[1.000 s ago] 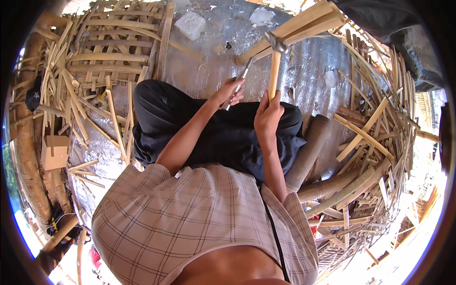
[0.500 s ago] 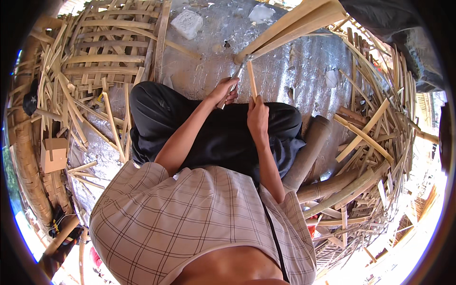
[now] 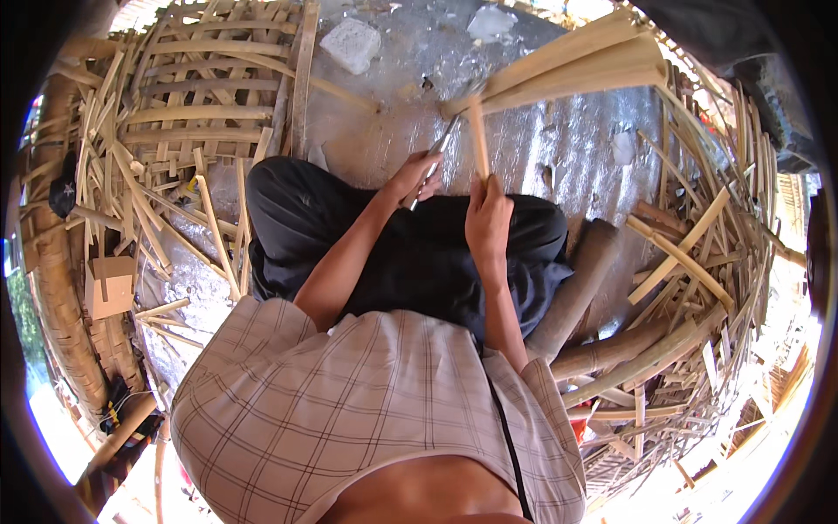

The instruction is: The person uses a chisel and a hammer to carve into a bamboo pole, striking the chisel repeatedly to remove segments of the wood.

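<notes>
Left hand closed around the handle end of a metal blade; grip tight, blade slanting up and to the right toward the bundle of bamboo slats. Blade tip meets the near end of the bundle, exact contact blurred.

Right hand closed around the lower end of a wooden stick, held nearly upright. Top of the stick reaches the same near end of the bundle, just beside the blade tip. Both hands sit close together above the lap, right one slightly nearer the body.

Bundle of bamboo slats runs from that point up and to the right, toward the far right edge of the ground, fanning a little as it goes.

Person seated, dark trousers, checked shirt filling the lower middle of the view. A dark strap crosses the shirt on the right side.

Ground ahead of the knees is grey and shiny, with two pale stone chunks near the far edge.

Left of the legs: a woven bamboo panel at the far left, loose bamboo strips scattered over it and toward the near left. A small cardboard box lies among them by the left edge.

Right of the legs: thick bamboo poles lying just beside the thigh, more split strips heaped toward the right edge.
</notes>
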The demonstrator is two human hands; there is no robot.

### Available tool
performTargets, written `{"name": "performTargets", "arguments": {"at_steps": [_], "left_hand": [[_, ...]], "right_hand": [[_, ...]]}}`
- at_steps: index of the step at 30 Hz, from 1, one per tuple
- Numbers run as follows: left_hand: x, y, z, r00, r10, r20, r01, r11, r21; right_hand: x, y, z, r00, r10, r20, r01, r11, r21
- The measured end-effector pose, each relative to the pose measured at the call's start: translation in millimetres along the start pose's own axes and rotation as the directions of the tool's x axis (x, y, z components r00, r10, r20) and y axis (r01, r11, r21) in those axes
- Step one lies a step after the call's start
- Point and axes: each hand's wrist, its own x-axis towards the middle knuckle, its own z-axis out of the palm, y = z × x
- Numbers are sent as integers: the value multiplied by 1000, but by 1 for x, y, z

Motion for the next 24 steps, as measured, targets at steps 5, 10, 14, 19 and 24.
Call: {"name": "performTargets", "arguments": {"at_steps": [5,10,14,19,24], "left_hand": [[9,0,4,998,39,49,-39,999,-1],[7,-13,-10,999,-34,28,34,999,-4],[11,-11,-6,1000,5,-10,-6,999,-45],[18,-17,-15,998,12,61,-12,1000,9],[22,-18,-21,997,-64,37,69,982,-176]], "right_hand": [[-4,14,21,992,106,-71,-108,993,-38],[-14,31,23,997,47,58,-46,999,-14],[-8,5,14,991,50,-126,-40,996,83],[-16,50,43,995,-97,-29,93,987,-128],[-11,1,12,996,86,-28,-84,994,64]]}}
